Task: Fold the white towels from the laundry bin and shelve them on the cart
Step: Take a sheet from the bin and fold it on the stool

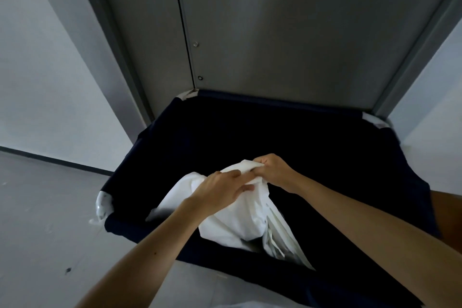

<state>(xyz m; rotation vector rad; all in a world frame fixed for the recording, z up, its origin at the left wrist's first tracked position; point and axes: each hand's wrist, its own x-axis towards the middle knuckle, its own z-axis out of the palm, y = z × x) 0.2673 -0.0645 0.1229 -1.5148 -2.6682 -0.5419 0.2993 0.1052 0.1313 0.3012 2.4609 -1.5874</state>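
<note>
Bunched and lifted over the dark laundry bin (150, 147), a white towel (235, 222) is held by both hands right at the centre of the view. The crumpled top of the cloth is gripped by the left hand (222, 189), fingers curled over it from the near side. Just beyond, the upper edge is pinched by the right hand (273, 170), knuckles up and fingers tucked tight into the fabric. The two hands are seen almost touching, with only a ridge of towel between them. Below the grip, the cloth is draped down into the near part of the bin, where pale folded edges (277, 242) are seen; whether they belong to the same towel cannot be told. The bin's navy fabric is stretched between white corner pieces (103, 204). Behind it, a grey door (300, 32) is seen, flanked by pale walls (50, 70), with a light floor (45, 220) at the left.
</note>
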